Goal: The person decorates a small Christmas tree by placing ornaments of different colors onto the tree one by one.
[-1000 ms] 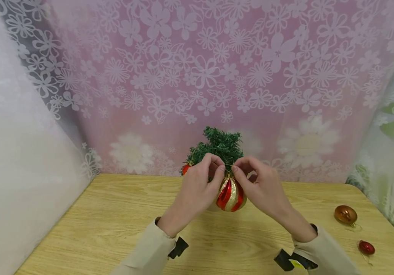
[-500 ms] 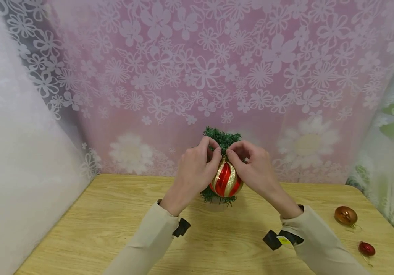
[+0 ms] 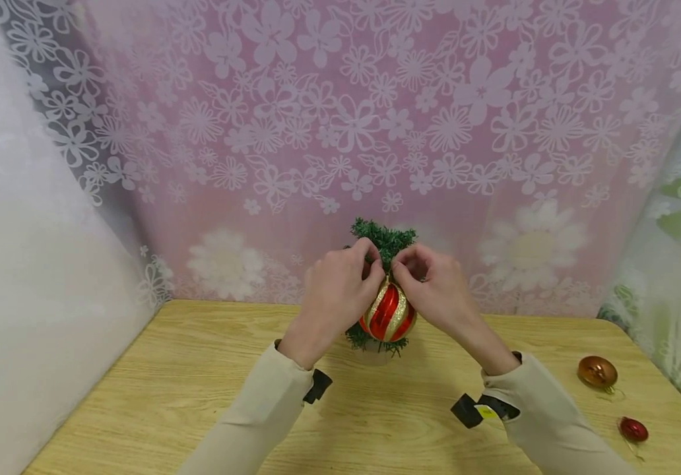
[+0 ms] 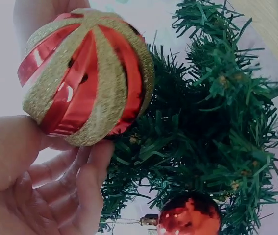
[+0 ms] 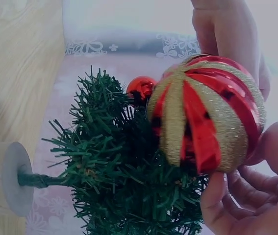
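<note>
A large Christmas bauble [image 3: 388, 315] with red and gold glitter stripes hangs in front of a small artificial Christmas tree [image 3: 383, 239]. Above its cap, my left hand [image 3: 340, 290] pinches the bauble's thin hanging string between thumb and forefinger. My right hand [image 3: 440, 289] pinches the same string from the other side, its fingertips close to the left ones. Both wrist views show the striped bauble [image 4: 87, 81] against the green branches [image 5: 114, 142]; the string is hidden behind it there. A smaller shiny red bauble [image 4: 190, 215] hangs on the tree.
The tree stands on a pale round base [image 5: 18, 178] on the wooden table [image 3: 198, 369]. At the right lie a copper-coloured bauble [image 3: 598, 371] and a small dark red bauble [image 3: 634, 429]. A pink flowered curtain [image 3: 340, 132] hangs behind the table.
Both hands have risen with the striped bauble, bringing it up against the front of the tree. Over the last half second they have barely shifted.
</note>
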`<state>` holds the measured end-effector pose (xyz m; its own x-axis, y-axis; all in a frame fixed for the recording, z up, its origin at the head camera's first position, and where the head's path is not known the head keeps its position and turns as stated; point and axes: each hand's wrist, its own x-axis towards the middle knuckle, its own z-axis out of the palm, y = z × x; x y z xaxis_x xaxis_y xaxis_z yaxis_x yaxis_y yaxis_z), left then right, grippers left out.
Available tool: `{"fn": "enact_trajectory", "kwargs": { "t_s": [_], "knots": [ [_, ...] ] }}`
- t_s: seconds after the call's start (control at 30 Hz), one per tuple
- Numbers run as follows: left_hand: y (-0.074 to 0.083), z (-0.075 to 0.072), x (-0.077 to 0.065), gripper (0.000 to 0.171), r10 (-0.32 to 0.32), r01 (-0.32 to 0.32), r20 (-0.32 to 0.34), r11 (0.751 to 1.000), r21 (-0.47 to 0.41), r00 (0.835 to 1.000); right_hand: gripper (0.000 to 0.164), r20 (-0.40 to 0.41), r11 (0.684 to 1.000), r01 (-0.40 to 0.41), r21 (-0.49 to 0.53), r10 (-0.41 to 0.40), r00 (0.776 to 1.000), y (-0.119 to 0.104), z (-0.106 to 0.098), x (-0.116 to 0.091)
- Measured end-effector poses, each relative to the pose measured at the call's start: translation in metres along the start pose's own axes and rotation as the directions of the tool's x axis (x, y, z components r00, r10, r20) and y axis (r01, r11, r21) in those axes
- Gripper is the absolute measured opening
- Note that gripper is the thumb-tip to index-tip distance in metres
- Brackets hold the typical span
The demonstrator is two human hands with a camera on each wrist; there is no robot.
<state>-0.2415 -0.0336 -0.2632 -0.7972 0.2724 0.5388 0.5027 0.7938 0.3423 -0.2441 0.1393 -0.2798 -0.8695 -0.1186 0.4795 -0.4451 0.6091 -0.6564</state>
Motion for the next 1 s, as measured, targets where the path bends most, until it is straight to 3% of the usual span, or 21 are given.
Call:
{"fn": "enact_trajectory", "kwargs": {
  "t_s": [0.13, 0.33, 0.67, 1.0],
  "knots": [
    [-0.0009, 0.0002, -0.0008, 0.011, 0.026, -0.025, -0.004, 0.999, 0.020, 1.000, 0.011, 0.014, 0.999, 0.037, -0.026, -0.036, 0.999, 0.0001, -0.0006, -0.0011],
    [-0.0066, 0.0044, -0.0024, 0.011, 0.060, -0.062, -0.054, 0.998, -0.033, 0.997, 0.011, 0.025, 0.997, 0.066, -0.033, -0.065, 0.998, 0.0011, -0.0019, -0.0015],
    [-0.0085, 0.0071, -0.0052, 0.013, 0.080, -0.086, -0.083, 0.993, -0.077, 0.993, 0.009, 0.049, 0.996, 0.079, -0.038, -0.078, 0.996, 0.0026, -0.0037, -0.0042],
    [-0.0091, 0.0089, -0.0039, 0.015, 0.159, -0.172, -0.209, 0.984, -0.049, 0.965, 0.010, 0.058, 0.998, 0.053, 0.042, -0.055, 0.997, 0.0029, -0.0082, -0.0072]
  ]
}}
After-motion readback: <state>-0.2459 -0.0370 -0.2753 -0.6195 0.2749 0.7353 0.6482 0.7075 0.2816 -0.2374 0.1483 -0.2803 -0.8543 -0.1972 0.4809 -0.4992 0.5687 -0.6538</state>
